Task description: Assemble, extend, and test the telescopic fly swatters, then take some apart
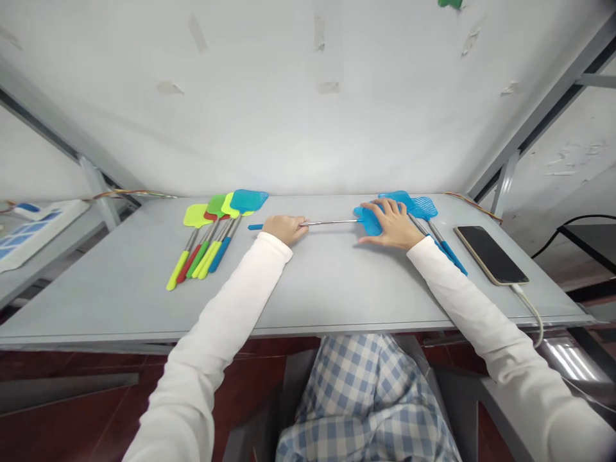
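A blue fly swatter [334,222] lies crosswise over the table, its thin metal rod extended. My left hand [285,228] is closed around it where the handle meets the rod, and the blue handle end sticks out to the left. At the swatter's blue mesh head, my right hand [393,224] is spread with fingers and thumb apart, touching or just over it; part of the head is hidden. Beside and partly under my right hand lie more blue fly swatters [426,208]. To the left is a fanned group of yellow, green, red and blue fly swatters [206,240].
A phone [491,255] with a white cable [529,305] lies on the right of the grey table [332,289]. A white wall [289,128] stands behind. Metal frame posts [99,192] rise at both sides. A white board with blue squares [38,231] is at far left.
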Available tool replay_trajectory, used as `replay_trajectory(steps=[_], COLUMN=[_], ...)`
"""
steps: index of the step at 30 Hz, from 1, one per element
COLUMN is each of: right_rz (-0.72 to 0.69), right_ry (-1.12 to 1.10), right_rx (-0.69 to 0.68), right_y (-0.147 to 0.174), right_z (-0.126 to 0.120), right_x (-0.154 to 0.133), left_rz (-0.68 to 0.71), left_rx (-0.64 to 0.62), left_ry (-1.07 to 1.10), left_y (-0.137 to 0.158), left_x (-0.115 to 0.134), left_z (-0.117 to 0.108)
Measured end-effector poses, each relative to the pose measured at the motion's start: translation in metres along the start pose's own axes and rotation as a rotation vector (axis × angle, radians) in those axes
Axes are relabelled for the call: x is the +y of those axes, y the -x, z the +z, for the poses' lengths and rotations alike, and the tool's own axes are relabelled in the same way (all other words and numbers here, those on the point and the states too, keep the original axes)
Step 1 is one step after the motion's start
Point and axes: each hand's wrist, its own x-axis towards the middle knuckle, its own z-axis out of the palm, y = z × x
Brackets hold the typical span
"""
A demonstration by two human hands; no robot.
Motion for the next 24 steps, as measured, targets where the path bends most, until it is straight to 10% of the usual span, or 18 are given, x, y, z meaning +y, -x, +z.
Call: replay_trajectory(steps=[11,24], right_rz=[0.385,0.391], right_ry=[-0.391,-0.406], right_rx=[0.364,0.448], right_y=[-0.014,-0.012], right_z=[0.029,0.016], right_x=[0.043,-0.006], left_rz=[0.016,0.04], left_rx=[0.01,-0.006], left_ry=[0.048,0.039], left_y=[-0.002,0.003], left_x=[0.017,0.034], left_z=[0.005,-0.001])
